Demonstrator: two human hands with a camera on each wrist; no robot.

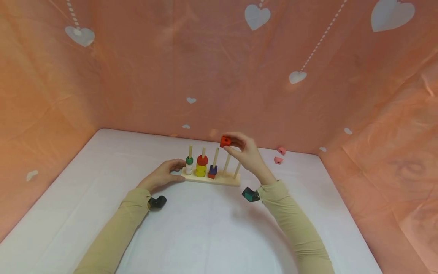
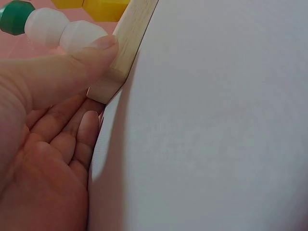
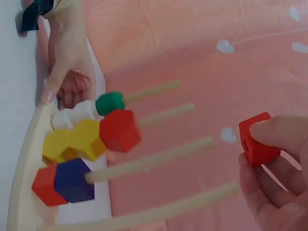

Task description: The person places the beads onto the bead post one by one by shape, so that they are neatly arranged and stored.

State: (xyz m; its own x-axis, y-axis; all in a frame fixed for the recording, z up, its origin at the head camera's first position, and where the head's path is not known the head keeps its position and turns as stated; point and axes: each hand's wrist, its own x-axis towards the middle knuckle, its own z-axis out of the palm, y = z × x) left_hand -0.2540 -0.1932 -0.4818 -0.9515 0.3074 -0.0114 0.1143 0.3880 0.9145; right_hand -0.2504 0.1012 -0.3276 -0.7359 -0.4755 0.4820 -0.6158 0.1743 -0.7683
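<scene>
A wooden peg stand (image 1: 224, 180) with several upright pegs lies on the table. My left hand (image 1: 163, 174) grips its left end, thumb (image 2: 98, 52) on the front edge and fingers behind. In the right hand (image 1: 251, 154), raised above the pegs, thumb and fingers pinch a red cube bead (image 3: 260, 140); a hole shows in its side. The leftmost peg bears white beads (image 3: 73, 116) under a green one (image 3: 109, 103). Yellow beads (image 3: 74, 143) with a red bead (image 3: 120, 130) on top fill another. On the third, a blue cube (image 3: 75, 180) sits over a red cube (image 3: 47, 185).
Two pink pieces (image 1: 278, 160) lie on the white-covered table (image 1: 205, 236), right of the stand. Pink-orange cloth (image 1: 212, 76) with white hearts hangs behind and at both sides. A dark wrist device (image 1: 157, 202) sits at the left cuff, another (image 1: 250, 194) at the right.
</scene>
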